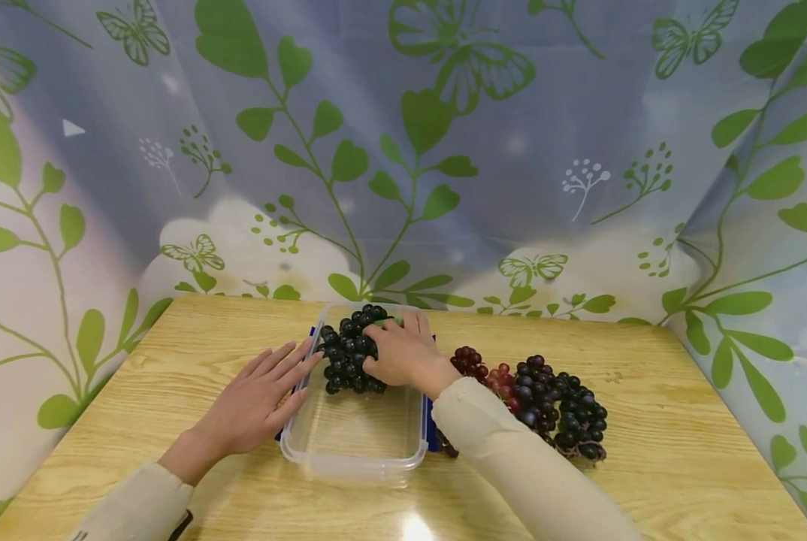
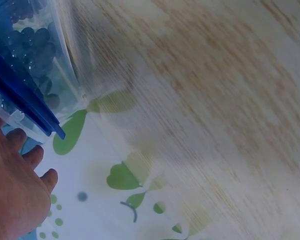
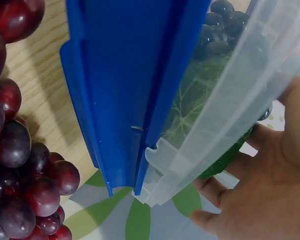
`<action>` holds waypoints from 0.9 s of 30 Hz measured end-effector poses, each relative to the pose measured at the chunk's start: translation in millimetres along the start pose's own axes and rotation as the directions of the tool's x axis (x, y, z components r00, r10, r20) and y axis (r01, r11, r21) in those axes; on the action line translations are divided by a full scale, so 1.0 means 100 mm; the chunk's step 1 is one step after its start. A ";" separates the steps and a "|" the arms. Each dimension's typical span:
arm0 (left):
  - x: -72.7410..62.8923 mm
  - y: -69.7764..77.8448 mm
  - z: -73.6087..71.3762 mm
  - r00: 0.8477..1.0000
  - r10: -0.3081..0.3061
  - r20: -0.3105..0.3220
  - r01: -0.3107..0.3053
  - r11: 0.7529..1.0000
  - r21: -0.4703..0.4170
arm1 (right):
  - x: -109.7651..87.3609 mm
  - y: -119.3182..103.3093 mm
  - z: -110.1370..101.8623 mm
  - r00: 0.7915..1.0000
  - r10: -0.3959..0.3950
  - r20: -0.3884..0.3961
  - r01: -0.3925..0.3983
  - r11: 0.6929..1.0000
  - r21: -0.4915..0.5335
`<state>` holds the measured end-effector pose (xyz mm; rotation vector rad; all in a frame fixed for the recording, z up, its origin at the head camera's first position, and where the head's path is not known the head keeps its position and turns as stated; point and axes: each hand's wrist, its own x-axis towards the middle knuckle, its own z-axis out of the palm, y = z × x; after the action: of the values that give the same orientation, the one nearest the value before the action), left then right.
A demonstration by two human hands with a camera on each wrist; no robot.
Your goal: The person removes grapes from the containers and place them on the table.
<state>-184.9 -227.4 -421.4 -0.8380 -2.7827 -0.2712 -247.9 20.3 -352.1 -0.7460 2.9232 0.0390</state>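
Observation:
A bunch of black grapes (image 1: 351, 353) with a green leaf (image 3: 222, 159) lies in the far half of a clear plastic container (image 1: 356, 458). My right hand (image 1: 403, 353) reaches over the container's right side and grips the bunch at its leafy end, the thumb and index finger against the grapes. The other fingers spread past the leaf in the right wrist view. My left hand (image 1: 258, 402) lies along the container's left side, its fingers straight and the fingertips at the rim. Blue side latches (image 3: 120, 90) hang folded out from the container.
Right of the container lie several more bunches: dark red grapes (image 1: 469, 362), light red grapes (image 1: 501, 382), purple-black grapes (image 1: 536, 387) and black grapes (image 1: 581, 413). My right forearm passes over part of them. A leaf-patterned curtain (image 1: 512, 188) stands behind the wooden table (image 1: 681, 451).

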 end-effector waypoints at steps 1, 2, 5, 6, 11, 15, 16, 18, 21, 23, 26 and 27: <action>0.00 0.00 0.00 1.000 -0.001 -0.001 0.001 1.000 -0.004 | 0.01 0.00 0.00 1.000 0.005 0.004 -0.005 1.000 0.001; 0.00 0.01 0.00 1.000 -0.001 -0.003 0.001 1.000 -0.008 | 0.01 0.00 0.01 1.000 0.010 0.006 -0.010 1.000 0.002; 0.00 0.01 0.00 1.000 -0.003 -0.010 0.002 1.000 -0.012 | 0.03 0.01 0.02 1.000 0.022 0.001 -0.022 1.000 0.004; 0.00 0.01 0.00 1.000 -0.002 -0.013 0.002 1.000 -0.013 | 0.03 0.01 0.03 1.000 0.024 0.000 -0.024 1.000 0.002; 0.00 0.01 0.02 1.000 0.001 -0.023 -0.002 1.000 -0.012 | 0.02 0.01 0.05 1.000 0.007 -0.030 -0.008 1.000 -0.016; -0.01 0.01 0.03 0.999 0.011 -0.030 -0.011 1.000 -0.008 | 0.01 0.02 0.07 0.997 -0.009 -0.079 0.008 1.000 -0.012; -0.01 0.01 0.03 0.999 0.014 -0.033 -0.014 1.000 -0.007 | 0.00 0.03 0.07 0.996 -0.011 -0.090 0.010 1.000 -0.009; 0.00 0.01 0.04 0.999 0.019 -0.035 -0.019 1.000 -0.006 | 0.00 0.04 0.08 0.992 -0.015 -0.122 0.014 1.000 -0.004; 0.00 0.01 0.03 0.999 0.015 -0.036 -0.015 1.000 -0.006 | 0.01 0.06 0.09 0.984 -0.029 -0.178 0.027 1.000 -0.009; 0.00 0.01 0.03 0.999 0.008 -0.032 -0.009 1.000 -0.006 | 0.01 0.06 0.09 0.977 -0.040 -0.208 0.037 0.999 -0.020; -0.01 0.01 0.03 0.999 0.006 -0.036 -0.006 1.000 -0.006 | 0.01 0.07 0.10 0.977 -0.052 -0.205 0.046 0.998 -0.034; -0.01 0.01 0.03 0.999 0.007 -0.039 -0.007 1.000 -0.004 | 0.00 0.07 0.11 0.979 -0.054 -0.195 0.047 0.998 -0.039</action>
<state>-184.1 -226.2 -424.5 -0.8341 -2.7436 -0.2886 -250.3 26.5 -362.7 -0.8765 3.0947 0.0108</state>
